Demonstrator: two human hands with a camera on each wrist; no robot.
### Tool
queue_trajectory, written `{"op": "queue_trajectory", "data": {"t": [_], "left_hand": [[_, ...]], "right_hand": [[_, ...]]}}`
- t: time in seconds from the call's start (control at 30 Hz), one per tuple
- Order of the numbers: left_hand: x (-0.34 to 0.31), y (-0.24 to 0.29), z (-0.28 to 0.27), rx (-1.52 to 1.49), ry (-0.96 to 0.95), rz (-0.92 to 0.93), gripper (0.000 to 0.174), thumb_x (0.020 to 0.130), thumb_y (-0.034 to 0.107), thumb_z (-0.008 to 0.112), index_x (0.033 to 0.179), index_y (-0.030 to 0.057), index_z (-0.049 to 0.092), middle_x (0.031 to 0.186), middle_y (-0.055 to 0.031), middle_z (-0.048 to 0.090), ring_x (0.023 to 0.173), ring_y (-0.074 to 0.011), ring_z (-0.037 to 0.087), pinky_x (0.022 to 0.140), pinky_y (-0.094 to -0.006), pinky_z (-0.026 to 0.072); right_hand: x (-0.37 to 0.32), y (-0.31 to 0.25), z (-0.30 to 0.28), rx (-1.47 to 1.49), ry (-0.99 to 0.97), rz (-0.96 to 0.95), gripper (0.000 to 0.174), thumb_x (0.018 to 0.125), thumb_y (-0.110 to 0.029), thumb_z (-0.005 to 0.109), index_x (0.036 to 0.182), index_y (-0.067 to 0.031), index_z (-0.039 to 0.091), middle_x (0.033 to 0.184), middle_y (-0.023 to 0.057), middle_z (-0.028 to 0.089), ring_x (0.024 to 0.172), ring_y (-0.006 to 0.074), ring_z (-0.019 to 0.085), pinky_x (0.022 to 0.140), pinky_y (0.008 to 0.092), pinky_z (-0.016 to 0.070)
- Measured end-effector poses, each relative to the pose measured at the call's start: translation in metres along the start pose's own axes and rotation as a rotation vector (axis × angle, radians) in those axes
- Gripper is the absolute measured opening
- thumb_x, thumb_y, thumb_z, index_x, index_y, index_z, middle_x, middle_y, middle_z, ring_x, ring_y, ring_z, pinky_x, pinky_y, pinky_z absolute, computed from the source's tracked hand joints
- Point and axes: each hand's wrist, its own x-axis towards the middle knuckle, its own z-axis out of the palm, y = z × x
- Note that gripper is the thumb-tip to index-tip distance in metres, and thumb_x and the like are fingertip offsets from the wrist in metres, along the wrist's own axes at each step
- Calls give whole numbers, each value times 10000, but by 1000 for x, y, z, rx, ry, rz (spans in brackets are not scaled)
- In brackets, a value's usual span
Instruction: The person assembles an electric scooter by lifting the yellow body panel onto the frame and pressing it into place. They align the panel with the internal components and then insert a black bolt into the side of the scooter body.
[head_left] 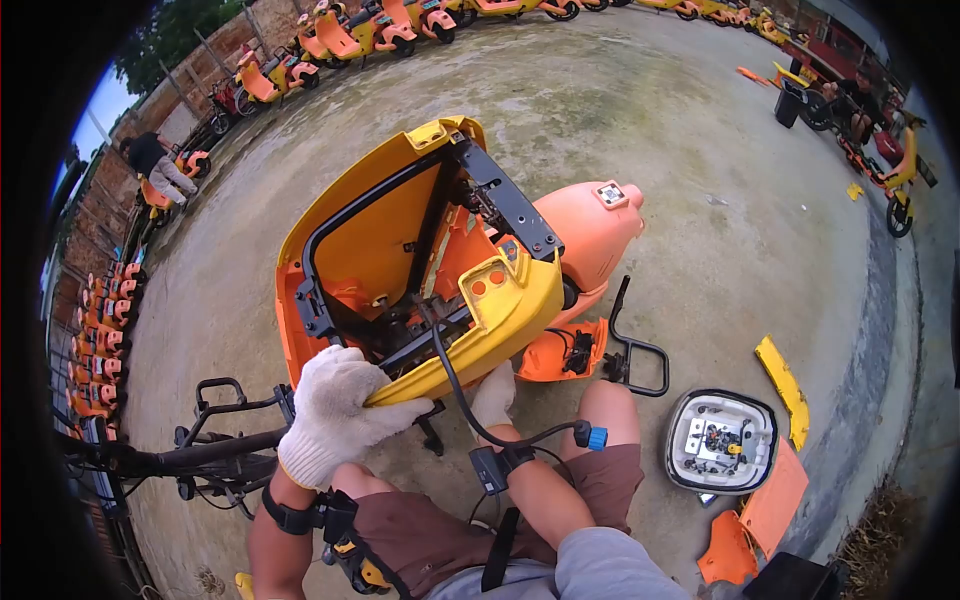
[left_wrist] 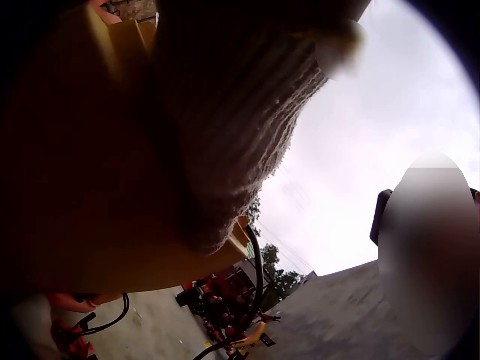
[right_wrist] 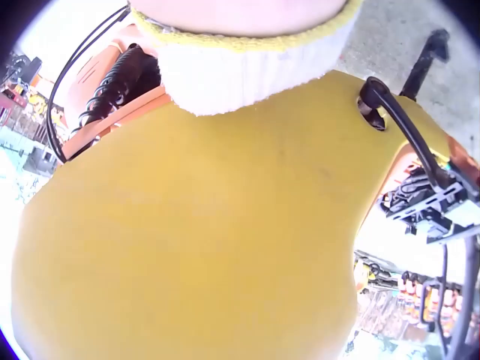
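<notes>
In front of the person stands a partly stripped scooter whose yellow body panel point(head_left: 500, 325) wraps a black metal frame point(head_left: 510, 205). The left hand point(head_left: 340, 405), in a white knit glove, grips the panel's near edge, its thumb lying along the outer side. Also gloved, the right hand point(head_left: 494, 396) is low beneath the panel's near side, its fingers hidden. In the right wrist view, the glove cuff point(right_wrist: 259, 75) overlaps the broad outer face of the yellow panel point(right_wrist: 195, 217). A black cable point(head_left: 447, 370) with a blue connector point(head_left: 596, 438) hangs over the panel's edge.
A salmon fender point(head_left: 590, 235) adjoins the frame's far side. At right on the concrete lie a white-lined tub point(head_left: 680, 455) with small parts, a yellow strip point(head_left: 783, 385) and orange panels point(head_left: 775, 500). Black handlebars point(head_left: 170, 460) extend left. Parked scooters line the walls; another person point(head_left: 155, 165) bends at far left.
</notes>
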Motion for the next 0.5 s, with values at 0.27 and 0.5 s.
{"op": "queue_trajectory", "data": {"t": [0.27,0.5], "left_hand": [[1,6,1,-32,41,5,429,522,331,916,588,28,619,566,-101,449,540,-278,466,532,-379,359],[-7,-3,-1,-71,49,51,418,531,336,910,580,42,617,555,-94,445,532,-271,458,523,-375,351]], "right_hand": [[-80,-72,18,-822,272,-871,367,998,-288,498,1250,-33,574,1191,207,644,1105,376,616,933,432,475],[-44,-96,4,-1205,359,-808,313,978,-283,505,1062,2,602,946,213,683,877,444,645,764,501,501]]}}
